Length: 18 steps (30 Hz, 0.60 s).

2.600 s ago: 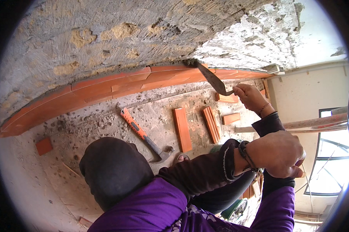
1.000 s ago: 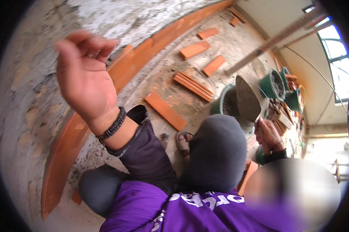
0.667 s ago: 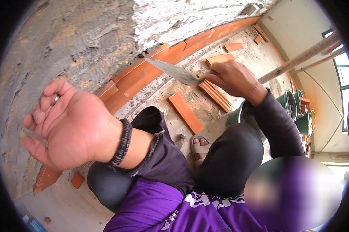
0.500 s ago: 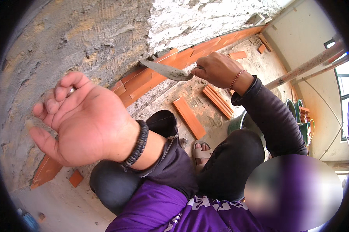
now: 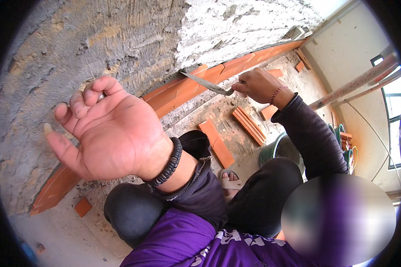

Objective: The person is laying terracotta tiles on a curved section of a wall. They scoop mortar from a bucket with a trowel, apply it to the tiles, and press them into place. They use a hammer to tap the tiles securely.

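My left hand [image 5: 116,135] is raised palm up in front of the wall, its fingers loosely curled and apart with nothing in them. A black beaded bracelet [image 5: 167,167] circles that wrist. The handle of a trowel [image 5: 207,83] is in my right hand [image 5: 262,86], mostly hidden by my fingers. The trowel's grey blade slants toward the wall, its tip over the top edge of a low row of orange bricks [image 5: 180,93]. Behind the row rises a rough wall [image 5: 116,49], grey mortar on the left and patchy white on the right.
Loose orange bricks [image 5: 216,142] lie on the dusty floor between the row and my feet. A green bucket [image 5: 269,153] stands beside my right knee. Metal poles [image 5: 351,80] slant across the right side. A small brick piece [image 5: 82,207] lies at lower left.
The trowel has turned more edge-on, and its tip has shifted right along the brick row. My right hand is slightly lower and further right. My left hand has shifted right, still open.
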Each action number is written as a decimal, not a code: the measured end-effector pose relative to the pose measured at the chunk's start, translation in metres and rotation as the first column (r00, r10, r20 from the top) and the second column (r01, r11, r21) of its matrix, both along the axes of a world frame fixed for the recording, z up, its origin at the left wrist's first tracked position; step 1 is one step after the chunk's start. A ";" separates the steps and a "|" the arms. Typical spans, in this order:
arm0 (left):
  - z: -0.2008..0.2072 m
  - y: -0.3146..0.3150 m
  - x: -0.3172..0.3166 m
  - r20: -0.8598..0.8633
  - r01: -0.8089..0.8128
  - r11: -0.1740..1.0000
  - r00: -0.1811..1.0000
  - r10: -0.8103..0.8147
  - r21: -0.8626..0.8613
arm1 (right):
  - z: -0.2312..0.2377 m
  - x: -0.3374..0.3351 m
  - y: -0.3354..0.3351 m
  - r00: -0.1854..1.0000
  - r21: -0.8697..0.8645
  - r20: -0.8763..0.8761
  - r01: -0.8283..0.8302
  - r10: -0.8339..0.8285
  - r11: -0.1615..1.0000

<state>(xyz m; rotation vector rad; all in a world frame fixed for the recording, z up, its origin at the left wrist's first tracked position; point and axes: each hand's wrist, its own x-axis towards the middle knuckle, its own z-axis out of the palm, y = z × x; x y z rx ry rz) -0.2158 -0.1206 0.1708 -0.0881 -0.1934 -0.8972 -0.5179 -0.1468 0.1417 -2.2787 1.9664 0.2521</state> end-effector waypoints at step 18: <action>0.001 -0.006 -0.035 0.025 0.053 0.995 0.998 -0.055 0.086 | 0.018 -0.059 0.074 0.967 -0.255 0.082 0.255 -0.242 0.933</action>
